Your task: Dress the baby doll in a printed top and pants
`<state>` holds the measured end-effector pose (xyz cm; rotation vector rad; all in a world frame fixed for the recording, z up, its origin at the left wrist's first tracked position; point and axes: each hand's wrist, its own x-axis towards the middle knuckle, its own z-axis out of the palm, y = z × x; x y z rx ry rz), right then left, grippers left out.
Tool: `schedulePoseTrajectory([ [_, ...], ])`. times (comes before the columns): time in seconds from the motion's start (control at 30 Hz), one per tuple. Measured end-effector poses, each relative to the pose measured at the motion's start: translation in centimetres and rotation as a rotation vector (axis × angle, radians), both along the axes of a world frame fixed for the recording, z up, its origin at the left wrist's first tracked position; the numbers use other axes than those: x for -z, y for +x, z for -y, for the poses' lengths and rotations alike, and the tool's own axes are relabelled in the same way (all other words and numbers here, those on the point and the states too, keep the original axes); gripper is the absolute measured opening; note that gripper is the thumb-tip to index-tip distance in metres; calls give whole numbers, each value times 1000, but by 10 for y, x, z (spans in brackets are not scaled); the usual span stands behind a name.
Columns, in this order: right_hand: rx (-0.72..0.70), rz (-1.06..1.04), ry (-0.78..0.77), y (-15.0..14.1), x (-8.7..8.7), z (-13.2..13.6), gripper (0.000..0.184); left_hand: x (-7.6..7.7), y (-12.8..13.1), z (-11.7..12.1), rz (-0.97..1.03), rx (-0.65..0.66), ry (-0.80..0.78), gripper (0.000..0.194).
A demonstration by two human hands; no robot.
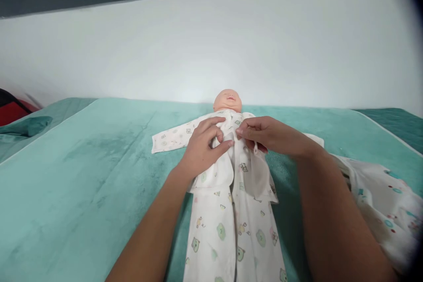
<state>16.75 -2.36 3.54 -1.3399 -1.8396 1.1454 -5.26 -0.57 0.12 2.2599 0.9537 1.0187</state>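
Note:
A baby doll (228, 100) lies on its back, its head toward the white wall. A white printed baby shirt (214, 172) covers its chest, the left sleeve stretched out flat. Matching baby pants (211, 233) extend toward me below the shirt. My left hand (203, 147) rests on the shirt's chest, thumb and fingers apart. Opposite it, my right hand (261, 134) pinches the cloth near the shirt's front opening. A thin white loop hangs under its fingers. My right hand and forearm hide much of the other sleeve.
A teal plush cover (99, 163) spreads under everything. On the right, partly behind my forearm, lies a crumpled white cloth with coloured dots (386, 198). A white wall (198, 48) stands behind the doll. At the far left edge is a red and black item (11, 110).

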Motion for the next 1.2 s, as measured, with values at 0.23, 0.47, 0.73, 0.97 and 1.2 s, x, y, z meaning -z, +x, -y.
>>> schedulePoseTrajectory([
  [0.23, 464, 583, 113, 36, 14, -3, 28, 0, 2, -2, 26, -216, -8, 25],
  [0.47, 499, 379, 481, -3, 26, -16, 30, 1, 4, -3, 44, -255, 49, 17],
  [0.73, 431, 85, 406, -20, 47, -34, 39, 2, 4, -2, 141, -221, -93, 18],
  [0.97, 572, 123, 374, -10, 58, -40, 40, 1, 0, -6, 417, -124, -323, 13],
  [1.2, 688, 365, 360, 15, 75, -48, 44, 2, -10, -15, 746, -247, -537, 17],
])
